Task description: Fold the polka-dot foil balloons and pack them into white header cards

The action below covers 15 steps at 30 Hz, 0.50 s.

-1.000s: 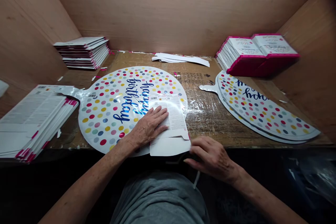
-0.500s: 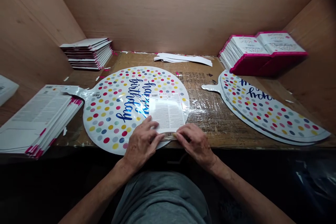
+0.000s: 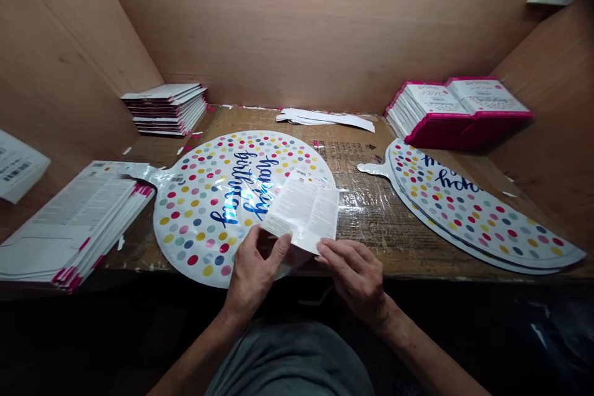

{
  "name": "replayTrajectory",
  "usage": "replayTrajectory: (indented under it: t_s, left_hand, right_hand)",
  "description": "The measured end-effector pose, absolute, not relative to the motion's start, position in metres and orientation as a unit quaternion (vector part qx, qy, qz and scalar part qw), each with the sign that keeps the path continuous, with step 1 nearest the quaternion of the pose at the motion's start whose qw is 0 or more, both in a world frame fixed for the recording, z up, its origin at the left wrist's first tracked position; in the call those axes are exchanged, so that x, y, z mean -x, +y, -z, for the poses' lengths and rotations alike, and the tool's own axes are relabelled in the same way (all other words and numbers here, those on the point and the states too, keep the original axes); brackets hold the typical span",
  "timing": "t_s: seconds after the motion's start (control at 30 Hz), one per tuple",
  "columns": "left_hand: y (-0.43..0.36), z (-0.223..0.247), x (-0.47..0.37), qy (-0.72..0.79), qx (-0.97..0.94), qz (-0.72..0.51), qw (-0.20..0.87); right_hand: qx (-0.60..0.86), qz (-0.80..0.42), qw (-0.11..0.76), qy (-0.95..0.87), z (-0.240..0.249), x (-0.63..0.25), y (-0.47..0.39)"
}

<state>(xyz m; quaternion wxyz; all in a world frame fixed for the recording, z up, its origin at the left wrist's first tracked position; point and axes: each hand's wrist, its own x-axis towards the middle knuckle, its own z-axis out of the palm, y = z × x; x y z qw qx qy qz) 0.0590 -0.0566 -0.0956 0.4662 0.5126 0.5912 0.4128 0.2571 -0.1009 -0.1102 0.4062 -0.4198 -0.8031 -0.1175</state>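
Between my hands, a white printed card packet (image 3: 301,210) is tilted over a flat foil balloon (image 3: 199,210) with coloured dots and blue "happy birthday" lettering. My left hand (image 3: 257,263) pinches the packet's near left corner between thumb and fingers. My right hand (image 3: 355,272) grips its near right corner with the thumb and fingertips. The balloon lies flat on the brown cardboard surface (image 3: 362,216), its neck pointing left over a stack of white cards (image 3: 60,223). The packet covers part of the lettering.
Folded flat balloons (image 3: 468,210) lie at the right, below pink-edged packets (image 3: 464,102). A stack of folded cards (image 3: 164,108) stands at the back left. White paper strips (image 3: 325,119) lie along the back. Wooden panels (image 3: 301,25) enclose the surface, and a white box (image 3: 21,167) is at far left.
The packet has turned and lifted at its near edge. My left hand has moved to its left corner, and my right hand has shifted slightly right. The view has tilted a little.
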Motion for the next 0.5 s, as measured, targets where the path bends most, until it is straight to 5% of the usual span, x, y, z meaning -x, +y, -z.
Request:
replayTrajectory:
  t_s: [0.13,0.27,0.5]
  left_hand:
    - [-0.045,0.087,-0.056,0.521,-0.316,-0.487,0.626]
    - [-0.033,0.087,-0.048,0.485,-0.299,-0.564,0.598]
    - [-0.027,0.092,-0.026,0.506,-0.276,-0.563,0.592]
  right_hand:
    - [0.427,0.066,0.376,-0.820,0.105,-0.224,-0.067]
    - [0.480,-0.004,0.336,-0.810,0.096,-0.193,-0.036]
    - [0.488,-0.046,0.110,-0.865,0.068,-0.158,0.000]
